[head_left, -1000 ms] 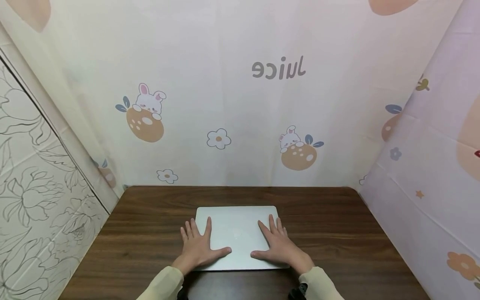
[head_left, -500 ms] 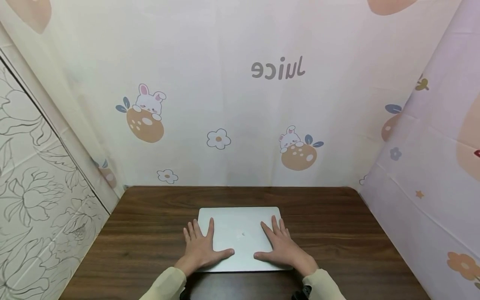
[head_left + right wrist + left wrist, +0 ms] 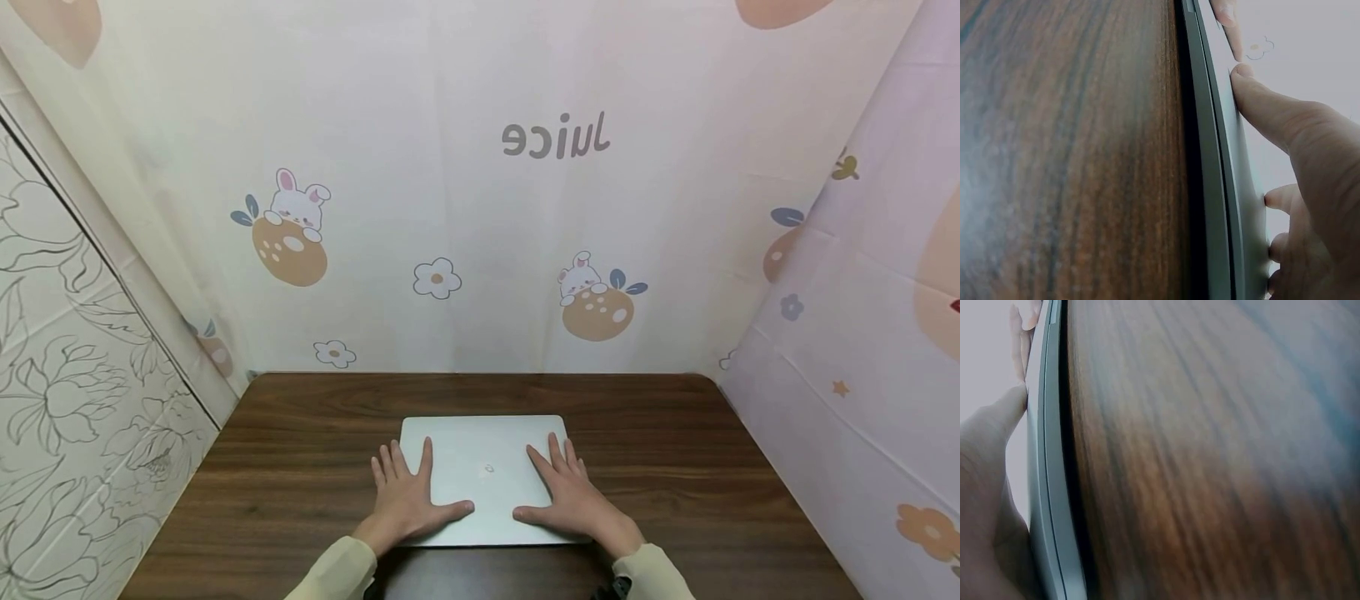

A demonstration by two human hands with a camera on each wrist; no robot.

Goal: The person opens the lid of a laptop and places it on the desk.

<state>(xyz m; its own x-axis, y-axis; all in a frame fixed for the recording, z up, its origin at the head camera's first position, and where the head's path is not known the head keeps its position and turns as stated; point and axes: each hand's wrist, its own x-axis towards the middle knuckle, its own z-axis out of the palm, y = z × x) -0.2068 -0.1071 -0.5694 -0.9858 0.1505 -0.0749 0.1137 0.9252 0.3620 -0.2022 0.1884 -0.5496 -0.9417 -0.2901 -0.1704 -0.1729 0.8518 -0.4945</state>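
Note:
A closed silver laptop (image 3: 487, 475) lies flat on the dark wooden table, a small logo at the middle of its lid. On its left part rests my left hand (image 3: 405, 498), fingers spread and straight, the outer ones reaching past the left edge. My right hand (image 3: 572, 502) lies on the right part in the same way, its thumb pointing inward. In the left wrist view the laptop's thin front edge (image 3: 1054, 462) runs beside the left thumb (image 3: 1007, 412). The right wrist view shows the right thumb (image 3: 1266, 103) and several fingertips touching the lid (image 3: 1249, 206).
The wooden table (image 3: 300, 467) stretches out on both sides of the laptop. Behind it hangs a pale printed curtain (image 3: 480, 208). Another printed sheet (image 3: 847, 375) is on the right, and a flower-patterned panel (image 3: 75, 375) on the left.
The laptop and both hands have shifted slightly to the right and a little nearer to me. The hands keep the same spread pose on the lid.

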